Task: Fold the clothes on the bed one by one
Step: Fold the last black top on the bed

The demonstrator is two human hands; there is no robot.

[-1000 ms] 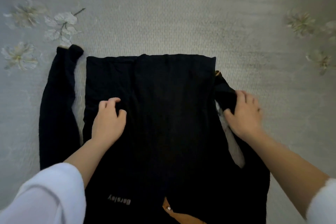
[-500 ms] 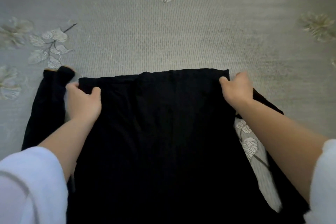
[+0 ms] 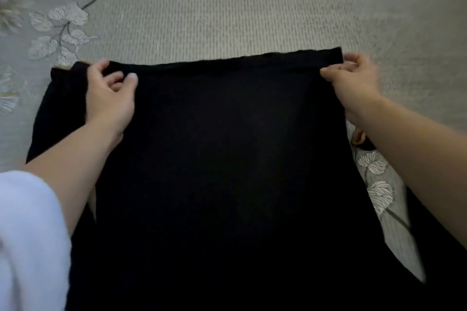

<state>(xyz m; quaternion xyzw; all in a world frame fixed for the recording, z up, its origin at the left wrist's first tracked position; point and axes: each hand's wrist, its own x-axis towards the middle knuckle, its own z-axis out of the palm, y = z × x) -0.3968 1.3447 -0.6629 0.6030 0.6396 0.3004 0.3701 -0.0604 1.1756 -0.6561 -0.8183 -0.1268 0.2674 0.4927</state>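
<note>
Black cloth fills most of the view: one garment point(image 3: 227, 159) lies flat on the bed point(image 3: 227, 7), its far edge stretched straight between two hands and its body running back toward the person.

One white sleeve point(image 3: 30, 235) covers the arm well behind the left hand. Just outside that hand, one black garment sleeve point(image 3: 60, 103) lies alongside the body. The left hand point(image 3: 111, 98) grasps the far edge near its left corner, with the fingers curled over the hem and the thumb on top of the cloth.

At the other end, the right hand point(image 3: 353, 86) pinches the right corner of the same edge between the thumb and curled fingers. Its forearm is bare.

The grey-beige bed cover shows two leaf sprigs plainly. One leaf sprig point(image 3: 60, 30) lies beyond and outside the left hand. The other sprig point(image 3: 379, 184) lies behind the right hand, on a strip of cover between the garment's body and more black cloth. Just behind the right wrist sits one small tan scrap point(image 3: 357, 137); I cannot tell what it is.
</note>
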